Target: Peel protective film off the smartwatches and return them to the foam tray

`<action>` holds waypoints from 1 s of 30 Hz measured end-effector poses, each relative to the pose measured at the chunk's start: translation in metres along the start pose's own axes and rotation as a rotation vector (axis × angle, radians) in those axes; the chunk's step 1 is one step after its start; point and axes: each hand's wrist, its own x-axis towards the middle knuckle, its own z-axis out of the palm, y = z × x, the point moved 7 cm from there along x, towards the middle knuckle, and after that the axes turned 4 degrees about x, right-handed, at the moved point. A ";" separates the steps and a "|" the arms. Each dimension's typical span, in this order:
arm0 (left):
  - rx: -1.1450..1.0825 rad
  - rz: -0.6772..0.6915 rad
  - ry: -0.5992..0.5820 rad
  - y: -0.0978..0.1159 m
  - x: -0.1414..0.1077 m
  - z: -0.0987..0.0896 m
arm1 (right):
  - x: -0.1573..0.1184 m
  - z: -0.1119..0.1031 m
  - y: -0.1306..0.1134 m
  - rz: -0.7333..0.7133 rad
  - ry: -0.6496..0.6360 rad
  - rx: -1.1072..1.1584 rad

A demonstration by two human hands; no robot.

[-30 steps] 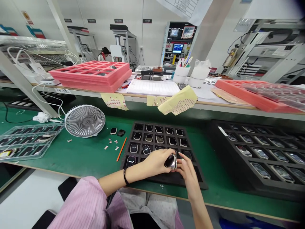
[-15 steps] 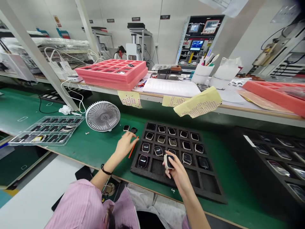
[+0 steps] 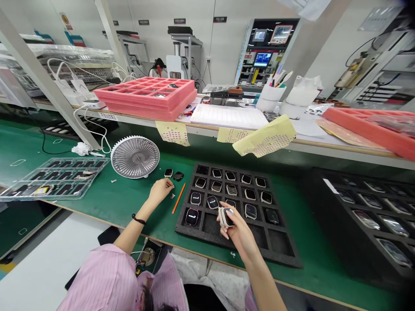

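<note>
My right hand [image 3: 238, 229] grips a smartwatch [image 3: 226, 217] with a pale case, its side turned toward me, above the front of a black foam tray [image 3: 207, 235]. The tray's compartments hold several more smartwatches [image 3: 192, 217], a few with lit screens. On the green mat left of the tray, my left hand [image 3: 159, 191] has its fingertips pinched together; what they hold, if anything, is too small to make out. An orange stick [image 3: 178, 198] lies between that hand and the tray. Just beyond the fingers are a small watch [image 3: 168, 172] and a dark watch-sized piece [image 3: 178, 176].
A round fan [image 3: 135, 157] stands behind my left hand. Farther left lies a clear plastic tray [image 3: 73, 194] with dark parts. A second black foam tray [image 3: 320, 190] with devices is at right. Pink foam trays [image 3: 139, 106] sit on the shelf above.
My left hand has drawn back left from the orange stick, and its fingers have closed into a pinch. The watch in my right hand has turned to show more of its side.
</note>
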 end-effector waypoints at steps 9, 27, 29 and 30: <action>-0.636 1.032 -0.089 0.139 -0.110 -0.039 | -0.005 0.020 0.000 0.053 -0.097 0.167; -0.218 1.357 0.121 0.164 -0.138 -0.046 | -0.020 0.031 -0.003 0.108 -0.136 0.116; -0.211 1.368 0.091 0.164 -0.139 -0.044 | -0.020 0.032 -0.003 0.115 -0.138 0.106; -0.224 1.372 0.053 0.164 -0.138 -0.043 | -0.021 0.032 -0.002 0.125 -0.147 0.103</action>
